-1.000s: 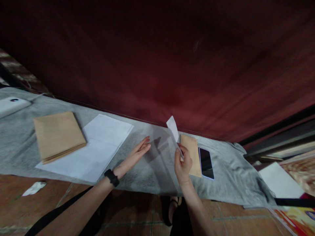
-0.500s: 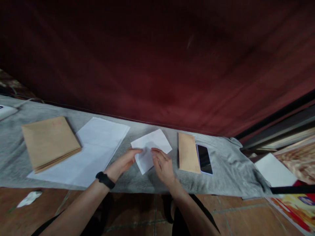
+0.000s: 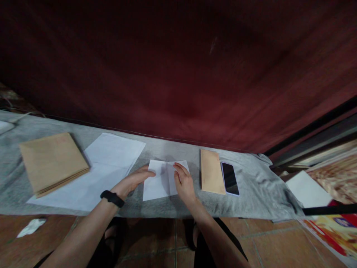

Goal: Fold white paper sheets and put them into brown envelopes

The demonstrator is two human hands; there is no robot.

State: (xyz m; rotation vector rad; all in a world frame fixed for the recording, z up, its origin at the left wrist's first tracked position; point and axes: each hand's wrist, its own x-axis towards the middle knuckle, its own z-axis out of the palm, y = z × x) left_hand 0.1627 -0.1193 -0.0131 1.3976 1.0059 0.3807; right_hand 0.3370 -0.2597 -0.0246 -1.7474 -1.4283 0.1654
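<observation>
A white sheet of paper [image 3: 157, 182] with a crease down it lies before me on the grey cloth. My left hand [image 3: 136, 177] grips its left edge, thumb on top and the fingers partly hidden beneath. On the right part of the sheet rests my right hand [image 3: 184, 183], its fingers stretched out over the paper. Just right of it is a brown envelope [image 3: 212, 172], with a phone [image 3: 230, 178] alongside. Left of my hands are larger white sheets [image 3: 111, 158], partly covered by a stack of brown envelopes [image 3: 54, 162].
The narrow table has a grey cloth [image 3: 256, 193] over it. A dark red curtain [image 3: 178, 93] hangs behind. At the far left a white device [image 3: 5, 126] with a cable sits on the cloth. A white board [image 3: 308, 189] and a colourful box [image 3: 334, 234] are at the right.
The white sheet has turned to lie nearly square to me and opened out along its crease. My left hand has shifted slightly left; my right hand now lies flatter on it.
</observation>
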